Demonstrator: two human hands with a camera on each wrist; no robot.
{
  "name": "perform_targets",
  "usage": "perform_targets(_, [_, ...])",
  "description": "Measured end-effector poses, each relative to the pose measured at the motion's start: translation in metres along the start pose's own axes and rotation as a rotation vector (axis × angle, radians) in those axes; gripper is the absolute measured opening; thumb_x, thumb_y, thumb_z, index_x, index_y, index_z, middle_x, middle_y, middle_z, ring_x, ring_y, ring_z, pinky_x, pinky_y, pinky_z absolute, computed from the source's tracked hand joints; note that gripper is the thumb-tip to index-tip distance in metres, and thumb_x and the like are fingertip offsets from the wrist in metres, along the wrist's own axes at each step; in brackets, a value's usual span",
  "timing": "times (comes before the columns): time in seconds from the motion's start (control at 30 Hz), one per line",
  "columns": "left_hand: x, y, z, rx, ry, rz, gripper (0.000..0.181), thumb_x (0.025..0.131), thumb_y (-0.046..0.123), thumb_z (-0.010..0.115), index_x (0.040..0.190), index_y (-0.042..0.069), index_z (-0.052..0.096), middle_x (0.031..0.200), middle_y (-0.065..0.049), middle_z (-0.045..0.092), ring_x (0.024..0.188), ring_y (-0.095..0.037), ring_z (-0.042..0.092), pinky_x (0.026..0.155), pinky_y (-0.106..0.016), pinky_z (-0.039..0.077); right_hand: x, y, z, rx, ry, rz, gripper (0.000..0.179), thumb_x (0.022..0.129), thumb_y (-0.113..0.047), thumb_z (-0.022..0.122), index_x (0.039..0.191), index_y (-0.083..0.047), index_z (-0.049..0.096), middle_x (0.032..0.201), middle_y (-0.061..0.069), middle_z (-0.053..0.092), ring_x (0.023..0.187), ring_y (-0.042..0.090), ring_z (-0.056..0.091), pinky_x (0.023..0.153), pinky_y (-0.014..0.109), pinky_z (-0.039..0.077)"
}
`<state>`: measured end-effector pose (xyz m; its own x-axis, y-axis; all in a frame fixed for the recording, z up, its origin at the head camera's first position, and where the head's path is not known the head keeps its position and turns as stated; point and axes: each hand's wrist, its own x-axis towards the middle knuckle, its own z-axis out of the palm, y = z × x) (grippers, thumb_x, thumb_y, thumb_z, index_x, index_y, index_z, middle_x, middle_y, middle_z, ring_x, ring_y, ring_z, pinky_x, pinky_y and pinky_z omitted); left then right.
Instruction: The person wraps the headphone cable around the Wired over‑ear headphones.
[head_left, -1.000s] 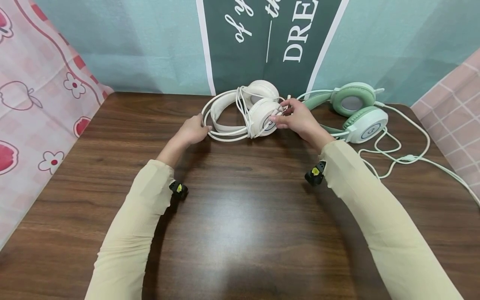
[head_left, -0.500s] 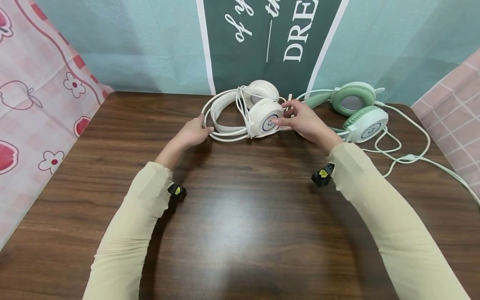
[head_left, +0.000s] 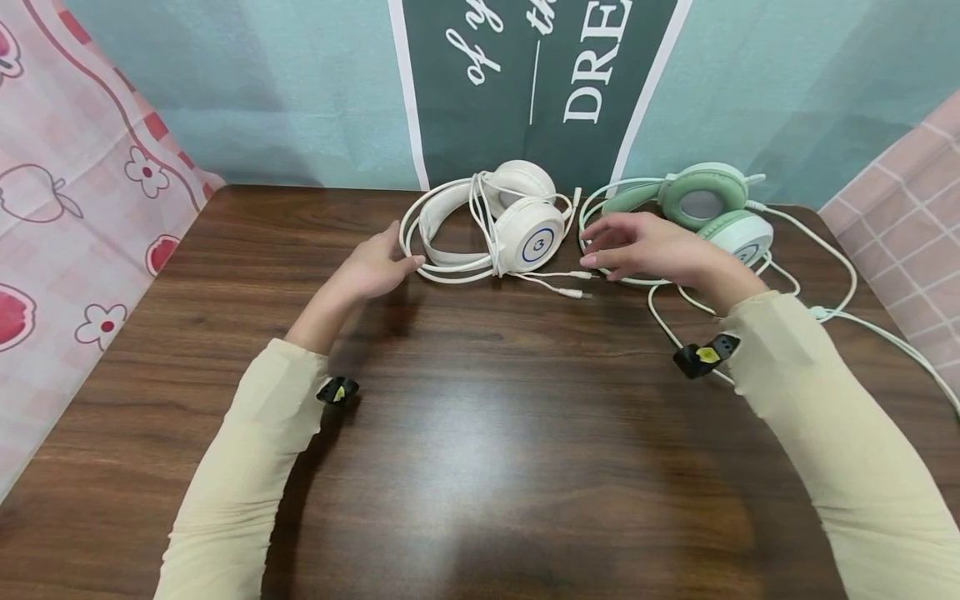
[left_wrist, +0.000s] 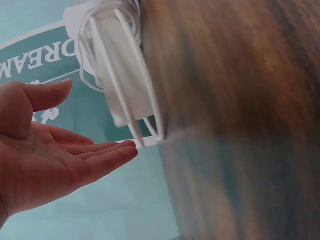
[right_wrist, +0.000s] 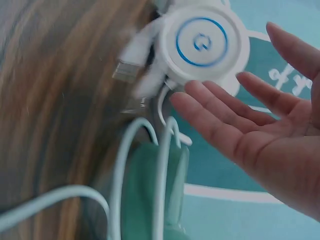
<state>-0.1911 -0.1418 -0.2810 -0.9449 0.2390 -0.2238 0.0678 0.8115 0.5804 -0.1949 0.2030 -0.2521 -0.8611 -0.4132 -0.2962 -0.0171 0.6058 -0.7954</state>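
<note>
My left hand (head_left: 375,262) has its fingers (left_wrist: 102,160) nearly straight and close together, thumb well apart, gripping nothing; the fingertips are right by the looped cable (head_left: 457,268) of the white headphones (head_left: 528,237), and I cannot tell whether they touch it. Those headphones lie on the counter (head_left: 465,400) between my two hands, two slim plugs (head_left: 572,292) pointing towards my right hand (head_left: 652,246). There my fingers are extended, thumb apart, holding nothing, just beside the plugs and partly hiding the green headphones (head_left: 703,193) from the head camera.
</note>
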Motion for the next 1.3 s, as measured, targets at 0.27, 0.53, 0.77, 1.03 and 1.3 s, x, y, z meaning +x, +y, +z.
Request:
perform_targets(0.27, [-0.012,0.017,0.002,0.074,0.039,0.122,0.073,0.09,0.028,0.053,0.141,-0.008,0.015,0.138,-0.029,0.031,0.128,-0.035,0.031,0.105,-0.042,0.024,-0.035,0.011,-0.036,-0.026,0.097,-0.018,0.032,0.087,-0.016,0.061,0.114,0.0,0.053,0.097,0.001,0.062,0.085,0.017,0.062,0.072,0.032,0.052])
perform_targets(0.53, [-0.024,0.035,0.01,0.101,0.048,0.236,0.07,0.089,0.027,0.055,0.141,-0.004,0.021,0.143,-0.022,0.028,0.132,-0.032,0.025,0.108,-0.038,0.019,-0.063,0.036,-0.075,0.023,0.2,0.071,0.016,0.089,-0.019,0.058,0.105,-0.021,0.059,0.094,-0.009,0.064,0.081,0.013,0.064,0.068,0.026,0.052])
perform_targets(0.77, [-0.032,0.053,0.02,0.126,0.002,0.271,0.067,0.089,0.031,0.056,0.142,0.005,0.025,0.141,-0.019,0.033,0.13,-0.029,0.029,0.105,-0.04,0.024,-0.074,0.051,-0.093,-0.05,0.273,0.139,0.012,0.087,-0.021,0.06,0.095,-0.03,0.059,0.083,-0.013,0.064,0.069,0.008,0.063,0.061,0.021,0.05])
perform_targets(1.03, [-0.044,0.071,0.032,0.157,-0.061,0.372,0.066,0.088,0.032,0.057,0.142,0.007,0.027,0.14,-0.018,0.035,0.129,-0.028,0.033,0.105,-0.039,0.026,-0.072,0.06,-0.105,-0.318,0.329,0.175,0.057,0.085,-0.035,0.061,0.126,0.002,0.045,0.089,-0.015,0.059,0.067,-0.004,0.056,0.058,0.015,0.044])
perform_targets(1.3, [-0.051,0.082,0.043,0.197,-0.102,0.44,0.065,0.088,0.033,0.057,0.142,0.008,0.03,0.14,-0.018,0.035,0.129,-0.029,0.032,0.105,-0.038,0.025,-0.069,0.071,-0.11,-0.357,0.357,0.2,0.064,0.084,-0.038,0.061,0.128,0.004,0.04,0.118,0.024,0.048,0.073,-0.007,0.045,0.06,0.014,0.04])
